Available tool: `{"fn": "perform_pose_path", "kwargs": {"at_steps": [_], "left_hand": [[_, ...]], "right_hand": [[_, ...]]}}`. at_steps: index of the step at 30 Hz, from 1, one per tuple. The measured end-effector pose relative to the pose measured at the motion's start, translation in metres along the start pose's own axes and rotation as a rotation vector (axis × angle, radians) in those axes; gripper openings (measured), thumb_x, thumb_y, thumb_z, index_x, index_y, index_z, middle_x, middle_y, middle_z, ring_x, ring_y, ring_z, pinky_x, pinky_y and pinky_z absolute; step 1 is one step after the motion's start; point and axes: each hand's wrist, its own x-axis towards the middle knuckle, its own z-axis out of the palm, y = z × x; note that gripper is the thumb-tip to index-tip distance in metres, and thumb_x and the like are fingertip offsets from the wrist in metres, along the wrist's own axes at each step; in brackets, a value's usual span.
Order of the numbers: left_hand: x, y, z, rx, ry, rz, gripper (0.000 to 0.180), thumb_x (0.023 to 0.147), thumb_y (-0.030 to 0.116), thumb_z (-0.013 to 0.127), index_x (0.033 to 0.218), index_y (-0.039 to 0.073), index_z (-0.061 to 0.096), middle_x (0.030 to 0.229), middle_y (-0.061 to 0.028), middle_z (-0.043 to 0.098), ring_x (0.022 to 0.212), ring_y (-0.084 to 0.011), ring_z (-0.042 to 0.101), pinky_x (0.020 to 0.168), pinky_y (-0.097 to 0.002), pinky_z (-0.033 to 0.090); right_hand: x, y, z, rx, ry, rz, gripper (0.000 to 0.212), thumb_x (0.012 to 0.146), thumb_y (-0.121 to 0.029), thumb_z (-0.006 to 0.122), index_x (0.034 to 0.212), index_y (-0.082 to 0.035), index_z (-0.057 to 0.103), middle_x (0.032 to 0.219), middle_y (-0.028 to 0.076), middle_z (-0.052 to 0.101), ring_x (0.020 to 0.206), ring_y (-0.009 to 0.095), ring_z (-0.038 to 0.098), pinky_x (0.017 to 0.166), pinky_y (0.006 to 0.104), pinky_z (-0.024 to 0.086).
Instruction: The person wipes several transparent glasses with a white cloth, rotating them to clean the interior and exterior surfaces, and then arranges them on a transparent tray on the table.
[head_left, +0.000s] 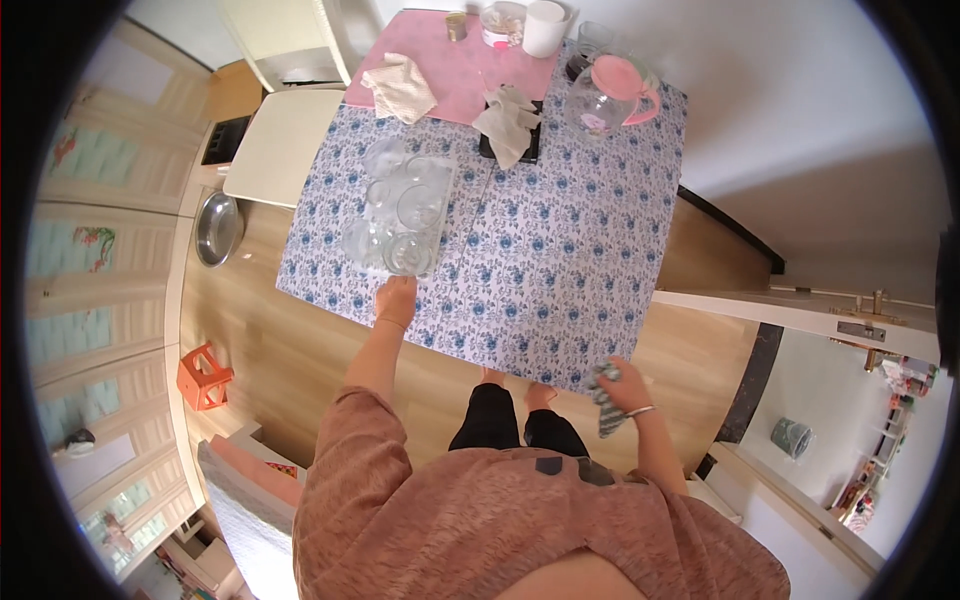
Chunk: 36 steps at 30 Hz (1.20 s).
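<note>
On a blue-flowered tablecloth [540, 270], several clear glasses [415, 207] stand together on a clear tray [441, 195], left of the middle. My left hand [397, 298] is closed at the tray's near edge, right beside the nearest glass [407, 254]. Whether its fingers grip the tray or that glass is hidden. By the table's near right corner, my right hand [627, 388] holds a crumpled grey-green striped cloth [606, 400], which hangs down past the edge.
Across the table are a pink mat [460, 85], a pale cloth [400, 88], a tissue pack [508, 125], a glass pitcher with pink lid [603, 100] and a white canister [543, 28]. A cream chair [283, 145], metal basin [218, 228] and orange stool [205, 378] stand left.
</note>
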Motion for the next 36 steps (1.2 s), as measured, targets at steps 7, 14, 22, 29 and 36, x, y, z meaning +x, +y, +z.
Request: {"fn": "perform_pose_path", "kwargs": {"at_steps": [7,14,22,29,36], "left_hand": [[0.000,0.092,0.016,-0.039,-0.013,0.026,0.009,0.069,0.008,0.051,0.078,0.009,0.050,0.072,-0.0065,0.055,0.065,-0.0234,0.057,0.053,-0.0349,0.047],[0.005,0.188,0.029,-0.256,-0.101,-0.100,0.028,0.069,0.005,0.051,0.097,0.006,0.049,0.085,-0.0116,0.057,0.073,-0.0287,0.058,0.057,-0.0376,0.047],[0.003,0.265,0.016,-0.479,-0.085,-0.130,0.036,0.071,0.006,0.050,0.105,-0.002,0.044,0.096,-0.0194,0.055,0.085,-0.0372,0.054,0.072,-0.0416,0.045],[-0.012,0.233,-0.091,-0.727,-0.750,0.192,0.029,0.081,0.010,0.050,0.107,-0.003,0.048,0.090,-0.0182,0.058,0.083,-0.0328,0.056,0.073,-0.0383,0.045],[0.061,0.062,-0.157,-1.442,-0.205,-0.428,0.016,0.084,0.010,0.052,0.094,-0.001,0.058,0.084,-0.0072,0.060,0.070,-0.0126,0.057,0.062,-0.0255,0.049]], "right_hand": [[0.011,-0.021,0.032,-0.195,-0.237,-0.014,0.056,0.072,-0.050,0.057,0.101,-0.002,0.055,0.096,0.020,0.057,0.090,0.036,0.053,0.078,0.0404,0.042],[0.025,-0.002,0.055,-0.068,-0.272,0.014,0.062,0.072,-0.053,0.056,0.107,-0.001,0.054,0.102,0.022,0.055,0.094,0.037,0.052,0.082,0.0413,0.041],[0.064,0.003,0.070,0.142,0.062,0.060,0.043,0.075,-0.035,0.060,0.101,-0.002,0.055,0.087,0.019,0.060,0.082,0.032,0.057,0.072,0.0373,0.044],[0.084,0.009,0.081,0.206,0.083,0.177,0.049,0.075,-0.042,0.057,0.105,-0.003,0.054,0.091,0.018,0.060,0.085,0.031,0.058,0.072,0.0365,0.044],[0.096,-0.020,0.096,0.115,0.094,0.232,0.063,0.073,-0.051,0.054,0.111,-0.001,0.049,0.103,0.020,0.056,0.095,0.033,0.054,0.081,0.0386,0.042]]}}
